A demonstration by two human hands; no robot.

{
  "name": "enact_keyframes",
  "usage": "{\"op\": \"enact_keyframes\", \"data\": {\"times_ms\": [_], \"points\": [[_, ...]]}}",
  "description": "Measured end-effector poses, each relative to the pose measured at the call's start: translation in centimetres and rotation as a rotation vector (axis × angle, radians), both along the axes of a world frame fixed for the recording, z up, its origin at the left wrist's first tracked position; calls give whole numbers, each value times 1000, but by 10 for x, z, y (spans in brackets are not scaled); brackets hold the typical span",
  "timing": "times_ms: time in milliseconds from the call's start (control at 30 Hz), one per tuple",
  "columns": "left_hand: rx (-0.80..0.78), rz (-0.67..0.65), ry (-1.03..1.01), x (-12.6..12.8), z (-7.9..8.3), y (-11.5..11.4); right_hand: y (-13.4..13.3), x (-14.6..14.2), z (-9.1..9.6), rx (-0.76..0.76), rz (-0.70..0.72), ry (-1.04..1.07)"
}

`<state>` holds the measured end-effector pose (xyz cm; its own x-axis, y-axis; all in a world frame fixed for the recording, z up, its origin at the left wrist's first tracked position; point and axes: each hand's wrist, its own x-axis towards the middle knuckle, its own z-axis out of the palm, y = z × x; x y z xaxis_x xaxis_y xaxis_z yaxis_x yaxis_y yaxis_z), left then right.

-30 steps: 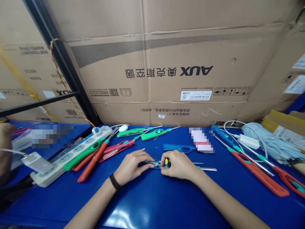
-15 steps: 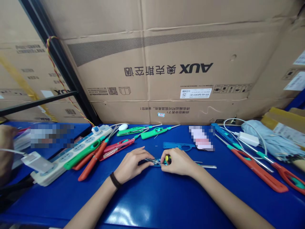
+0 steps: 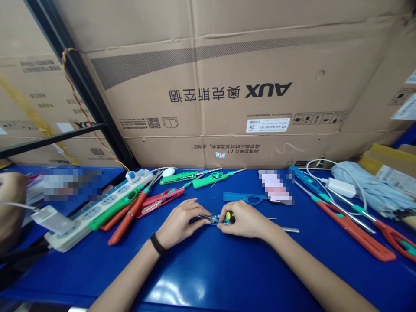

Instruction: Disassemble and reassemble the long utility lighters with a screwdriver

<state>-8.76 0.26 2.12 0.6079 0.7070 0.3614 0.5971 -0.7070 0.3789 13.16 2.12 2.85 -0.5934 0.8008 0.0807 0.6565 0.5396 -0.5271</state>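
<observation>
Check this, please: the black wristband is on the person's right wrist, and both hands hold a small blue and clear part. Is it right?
No: the black wristband is on the left wrist, as the head view shows. The left hand and right hand do both hold the small blue and clear part.

Bright, glare on blue workbench (image 3: 165,288)
</observation>
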Motion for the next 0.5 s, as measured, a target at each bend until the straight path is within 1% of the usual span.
{"op": "enact_keyframes", "data": {"times_ms": [500], "points": [[9, -3, -8, 1, -1, -2, 3, 2, -1, -11, 51, -12]]}}
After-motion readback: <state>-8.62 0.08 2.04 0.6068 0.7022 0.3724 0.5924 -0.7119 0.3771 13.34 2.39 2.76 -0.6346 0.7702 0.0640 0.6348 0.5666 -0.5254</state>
